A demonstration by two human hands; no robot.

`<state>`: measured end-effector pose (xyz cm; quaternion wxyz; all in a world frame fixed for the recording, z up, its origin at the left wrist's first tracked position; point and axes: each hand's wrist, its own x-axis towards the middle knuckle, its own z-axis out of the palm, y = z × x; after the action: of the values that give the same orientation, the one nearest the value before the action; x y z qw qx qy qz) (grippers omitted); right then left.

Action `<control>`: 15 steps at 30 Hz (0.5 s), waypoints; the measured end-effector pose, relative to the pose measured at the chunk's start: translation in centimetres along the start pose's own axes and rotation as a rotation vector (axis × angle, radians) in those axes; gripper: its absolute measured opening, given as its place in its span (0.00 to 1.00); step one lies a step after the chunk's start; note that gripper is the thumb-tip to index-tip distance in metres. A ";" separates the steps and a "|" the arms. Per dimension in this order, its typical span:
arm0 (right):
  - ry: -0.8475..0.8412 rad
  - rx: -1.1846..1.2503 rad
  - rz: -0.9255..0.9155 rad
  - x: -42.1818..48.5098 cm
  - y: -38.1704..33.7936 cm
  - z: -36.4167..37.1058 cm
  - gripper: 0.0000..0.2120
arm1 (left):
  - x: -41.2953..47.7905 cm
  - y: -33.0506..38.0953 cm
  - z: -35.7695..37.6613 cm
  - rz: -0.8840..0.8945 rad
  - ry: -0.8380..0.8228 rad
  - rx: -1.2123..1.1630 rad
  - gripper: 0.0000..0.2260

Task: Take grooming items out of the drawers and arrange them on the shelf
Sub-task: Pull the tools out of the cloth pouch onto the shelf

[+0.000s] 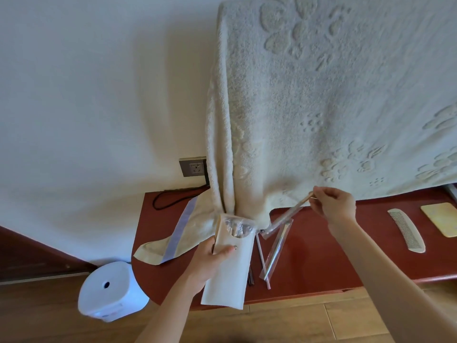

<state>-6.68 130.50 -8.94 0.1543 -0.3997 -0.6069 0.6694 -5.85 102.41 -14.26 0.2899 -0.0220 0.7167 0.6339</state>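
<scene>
My left hand (pixel 210 263) grips a tall white paper pouch (pixel 230 268) whose open top shows several clear-wrapped slim items. My right hand (pixel 333 206) pinches the upper end of one slim wrapped stick (pixel 284 216), which hangs slanting down to the left above the dark red shelf top (pixel 321 256). Other wrapped sticks (pixel 274 253) lie on the shelf just right of the pouch. A white comb (pixel 406 231) lies farther right, with a pale yellow flat card (pixel 442 219) beside it.
A large cream embossed towel (pixel 321 95) hangs over the back of the shelf and drapes onto its left part. A wall socket (pixel 194 167) with a black cable sits left of it. A white rounded appliance (pixel 111 293) stands on the wooden floor at lower left.
</scene>
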 end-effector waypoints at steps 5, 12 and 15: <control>0.057 -0.185 0.064 2.0 2.7 -1.7 0.03 | 0.1 -0.4 0.1 -0.024 0.013 -0.043 0.08; 0.065 -0.222 0.129 2.2 5.5 -1.8 0.05 | 0.5 0.0 0.7 -0.024 -0.005 -0.063 0.09; 0.054 -0.226 0.162 2.1 6.3 -1.5 0.03 | 0.8 0.0 1.2 -0.020 -0.009 -0.068 0.09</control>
<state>-5.20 131.66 -15.48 0.0699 -0.4801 -0.6399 0.5960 -6.06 103.82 -14.61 0.2985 -0.0364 0.6933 0.6549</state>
